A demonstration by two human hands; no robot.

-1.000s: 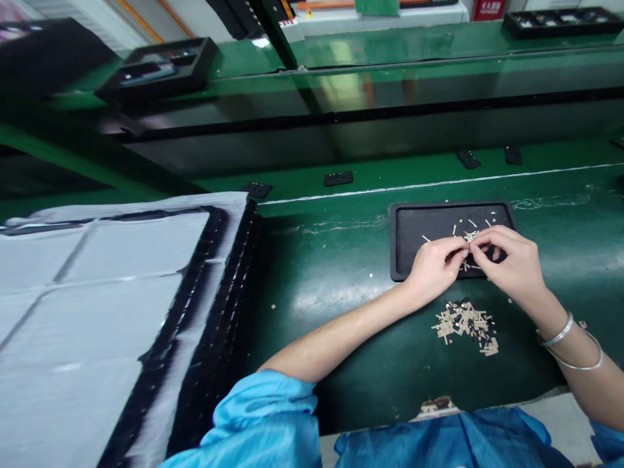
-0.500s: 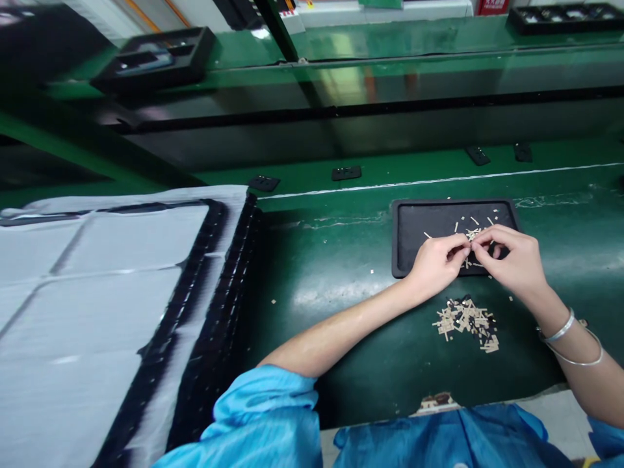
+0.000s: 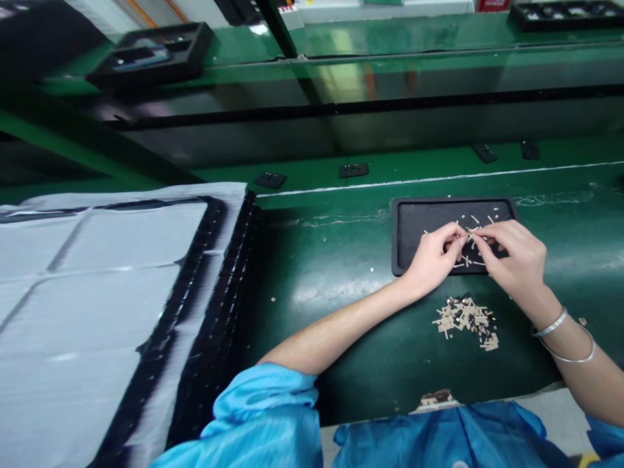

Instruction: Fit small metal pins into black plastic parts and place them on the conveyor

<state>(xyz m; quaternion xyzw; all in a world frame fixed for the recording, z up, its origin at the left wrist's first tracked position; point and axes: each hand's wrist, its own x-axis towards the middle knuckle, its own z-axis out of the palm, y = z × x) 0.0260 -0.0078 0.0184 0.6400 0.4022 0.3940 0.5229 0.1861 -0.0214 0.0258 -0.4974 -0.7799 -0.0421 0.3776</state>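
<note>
Over a shallow black tray [image 3: 408, 237] my two hands meet fingertip to fingertip. My left hand [image 3: 435, 255] is pinched closed, and so is my right hand [image 3: 520, 253]. Between the fingertips shows a tiny yellowish piece, too small to name, which both pinches seem to touch. Thin pale strips [image 3: 467, 261] lie scattered in the tray under and around my fingers. Just this side of the tray, a loose pile of small beige and black pieces [image 3: 465, 318] sits on the green bench.
A tall stack of black trays with white sheeting [image 3: 121, 292] stands on the left. Along the back of the green bench [image 3: 341, 351] lie several small black plates [image 3: 353, 170]. A shelf above carries black boxes [image 3: 151, 55]. Tiny scraps dot the bench.
My fingertips have drawn slightly apart, and a small yellowish piece now shows between them. The small black plates at the back have shifted a little to the right.
</note>
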